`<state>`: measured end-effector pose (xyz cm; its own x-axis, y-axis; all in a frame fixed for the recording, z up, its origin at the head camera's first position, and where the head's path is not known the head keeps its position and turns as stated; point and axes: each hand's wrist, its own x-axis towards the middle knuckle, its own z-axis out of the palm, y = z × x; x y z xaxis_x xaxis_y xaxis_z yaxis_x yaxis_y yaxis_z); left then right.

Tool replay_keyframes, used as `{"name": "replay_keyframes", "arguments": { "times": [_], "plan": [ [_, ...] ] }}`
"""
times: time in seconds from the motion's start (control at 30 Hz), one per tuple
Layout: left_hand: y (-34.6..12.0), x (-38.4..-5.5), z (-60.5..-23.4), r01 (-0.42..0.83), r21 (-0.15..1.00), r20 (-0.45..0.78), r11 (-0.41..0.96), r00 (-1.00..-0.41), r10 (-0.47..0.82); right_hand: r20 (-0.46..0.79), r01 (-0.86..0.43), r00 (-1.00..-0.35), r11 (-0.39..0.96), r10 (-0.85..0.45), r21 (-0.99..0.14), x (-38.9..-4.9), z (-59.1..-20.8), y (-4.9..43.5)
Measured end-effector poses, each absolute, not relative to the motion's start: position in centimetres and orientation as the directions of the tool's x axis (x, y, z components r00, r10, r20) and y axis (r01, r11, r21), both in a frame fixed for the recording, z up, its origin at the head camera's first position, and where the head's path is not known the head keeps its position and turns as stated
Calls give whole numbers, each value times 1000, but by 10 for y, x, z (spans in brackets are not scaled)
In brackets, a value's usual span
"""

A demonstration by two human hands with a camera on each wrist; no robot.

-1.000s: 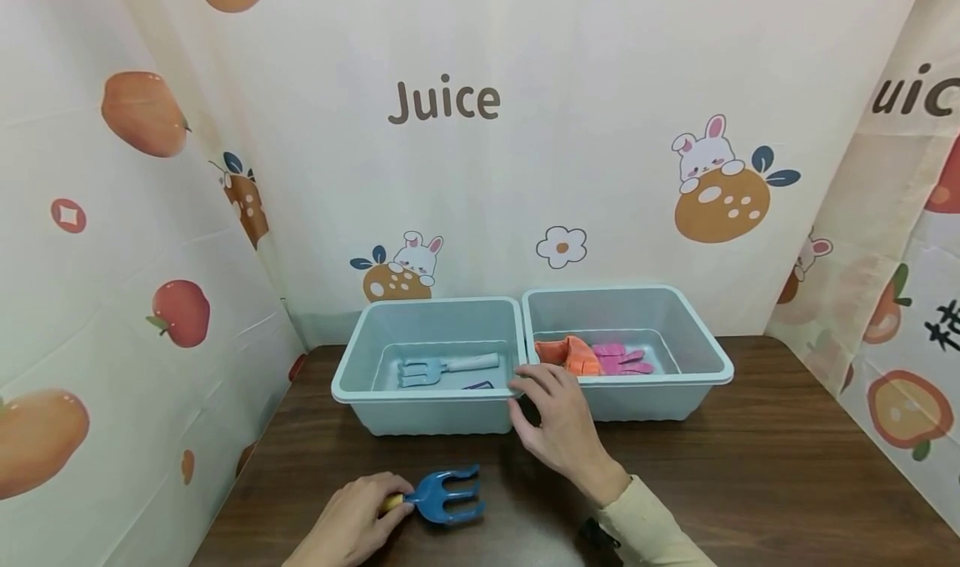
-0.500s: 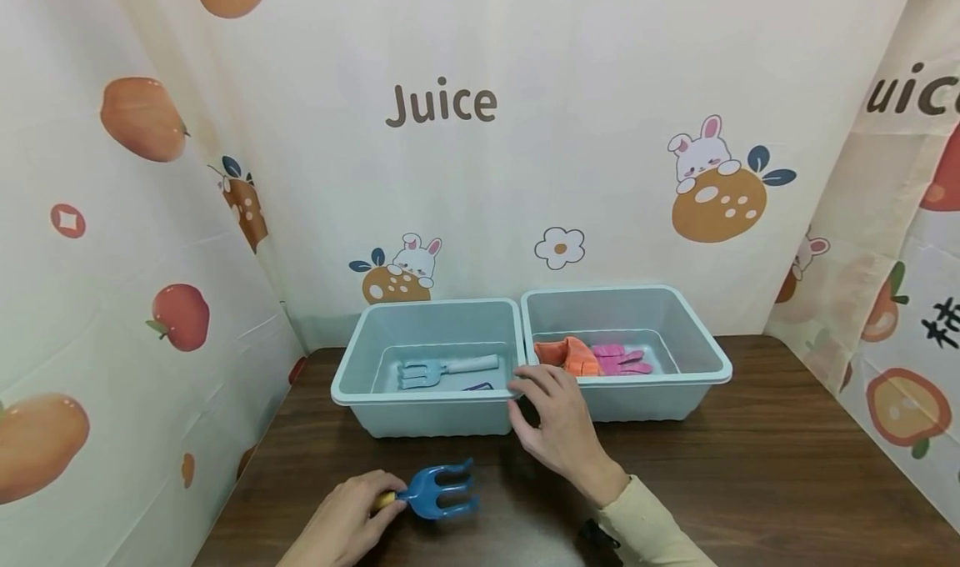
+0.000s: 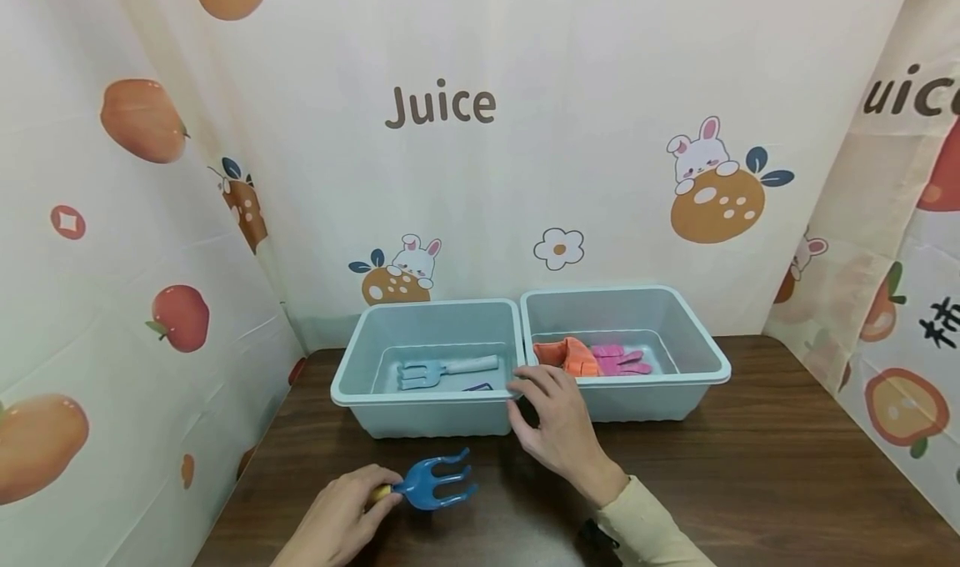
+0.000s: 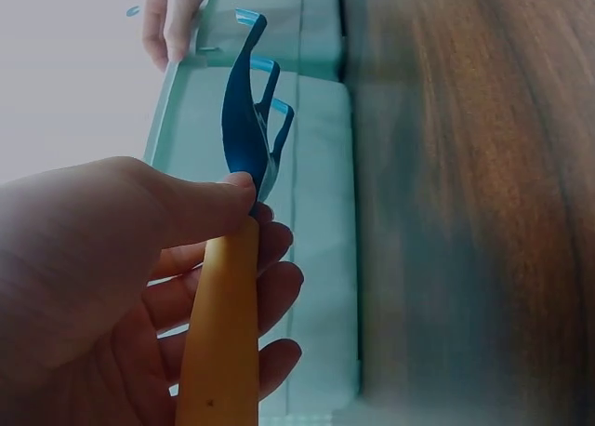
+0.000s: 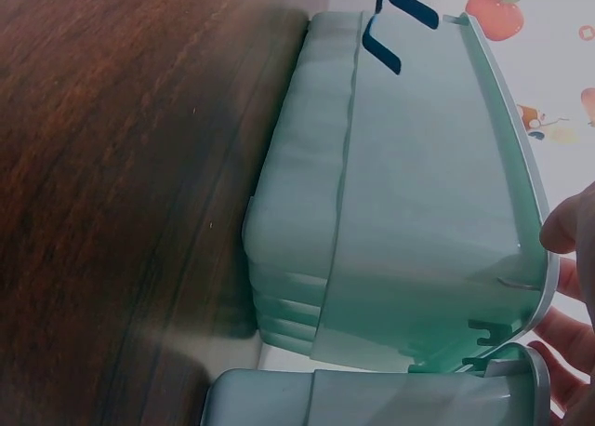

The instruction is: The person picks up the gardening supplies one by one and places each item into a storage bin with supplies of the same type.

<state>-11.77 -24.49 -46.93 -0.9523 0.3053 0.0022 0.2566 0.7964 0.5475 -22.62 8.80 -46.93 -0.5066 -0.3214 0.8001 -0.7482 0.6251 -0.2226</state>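
My left hand [image 3: 341,513] grips the yellow handle of a blue toy hand rake [image 3: 427,482] with three bent prongs. It holds the rake in front of the left bin, prongs pointing right. In the left wrist view, thumb and fingers wrap the handle [image 4: 223,324]. My right hand [image 3: 558,425] pinches the front right rim of the left pale-blue bin [image 3: 435,415], beside the gap between the bins. In the right wrist view its thumb [image 5: 562,226] lies on the rim's outer side, with the fingers partly hidden beyond. A light-blue hand rake [image 3: 423,373] lies in that bin.
The right bin [image 3: 637,402] holds an orange glove-like cloth item [image 3: 573,357] and a pink glove [image 3: 621,360]. A small purple-edged piece [image 3: 478,387] lies in the left bin. Both bins stand on the dark wooden table [image 3: 787,467], against a printed curtain [image 3: 600,92].
My left hand has shifted slightly left and up with the blue hand rake, whose prongs now tilt upward more. The right hand stays at the left bin's rim.
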Motion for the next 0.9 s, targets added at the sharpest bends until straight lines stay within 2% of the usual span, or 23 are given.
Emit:
{"name": "replay_keyframes", "arguments": {
  "times": [0.9],
  "plan": [
    [-237, -114, -432, 285, 539, 128, 793, -958, 258, 792, -745, -517, 626, -325, -229, -225, -469, 88]
  ]
}}
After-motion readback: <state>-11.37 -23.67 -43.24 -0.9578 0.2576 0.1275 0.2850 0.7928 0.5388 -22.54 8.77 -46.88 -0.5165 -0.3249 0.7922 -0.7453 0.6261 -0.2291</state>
